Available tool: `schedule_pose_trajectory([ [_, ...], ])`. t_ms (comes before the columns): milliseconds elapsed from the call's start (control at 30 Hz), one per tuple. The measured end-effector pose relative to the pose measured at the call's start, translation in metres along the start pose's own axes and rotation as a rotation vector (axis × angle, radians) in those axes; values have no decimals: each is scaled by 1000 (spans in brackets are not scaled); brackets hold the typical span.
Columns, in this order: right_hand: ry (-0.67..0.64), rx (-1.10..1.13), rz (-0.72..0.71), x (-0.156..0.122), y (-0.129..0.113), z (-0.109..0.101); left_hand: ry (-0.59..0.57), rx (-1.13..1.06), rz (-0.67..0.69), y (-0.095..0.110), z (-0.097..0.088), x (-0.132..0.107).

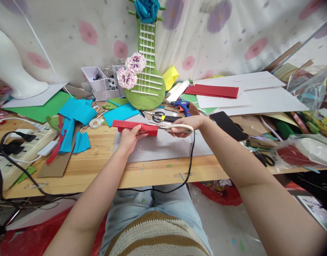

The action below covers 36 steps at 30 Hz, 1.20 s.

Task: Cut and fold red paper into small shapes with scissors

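Observation:
My left hand (130, 138) pinches a folded strip of red crepe paper (122, 125) between thumb and fingers, above the grey cutting mat (163, 151). My right hand (188, 126) is wrapped round the pale handles of a pair of scissors (190, 128). The blades point left and lie along the top edge of the red paper, near its right end. How far the blades are apart I cannot tell. Behind my hands stands a green paper lute (146, 96) with white strings, two speckled flowers and a blue top.
A blue glue gun (183, 106), a black phone (227, 125) and dark-handled scissors (157, 115) lie beyond my hands. Blue paper pieces (77, 112) and a power strip (10, 154) are on the left. A black cable (190, 160) hangs over the table's front edge. White boards (275, 99) lie at right.

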State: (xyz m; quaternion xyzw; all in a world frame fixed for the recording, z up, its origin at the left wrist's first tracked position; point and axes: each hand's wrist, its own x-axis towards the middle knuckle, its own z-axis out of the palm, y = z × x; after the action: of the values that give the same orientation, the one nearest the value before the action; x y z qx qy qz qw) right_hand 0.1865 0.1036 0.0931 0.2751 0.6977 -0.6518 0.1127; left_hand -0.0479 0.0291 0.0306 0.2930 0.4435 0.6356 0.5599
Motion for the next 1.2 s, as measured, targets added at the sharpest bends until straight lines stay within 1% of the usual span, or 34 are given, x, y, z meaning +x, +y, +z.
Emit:
schedule_pose_trajectory([
  [200,-20,-35,-4,2,3,0,33,-19,-75,1,0,-4],
  [267,-47,-45,-8,2,4,0,36,-17,-90,1,-3,-5],
  [533,-271,-51,-121,15,2,11,-3,67,-95,7,-17,-10],
  [700,-345,-70,-157,20,-5,17,-28,119,-80,11,-22,-13],
  [933,-289,-172,-159,20,-5,23,-51,136,-118,9,-24,-23],
  [1100,-248,-261,-168,8,-7,23,-3,94,-100,11,-30,-25],
  [1200,-248,-279,-135,1,-6,21,21,75,-93,13,-31,-24],
])
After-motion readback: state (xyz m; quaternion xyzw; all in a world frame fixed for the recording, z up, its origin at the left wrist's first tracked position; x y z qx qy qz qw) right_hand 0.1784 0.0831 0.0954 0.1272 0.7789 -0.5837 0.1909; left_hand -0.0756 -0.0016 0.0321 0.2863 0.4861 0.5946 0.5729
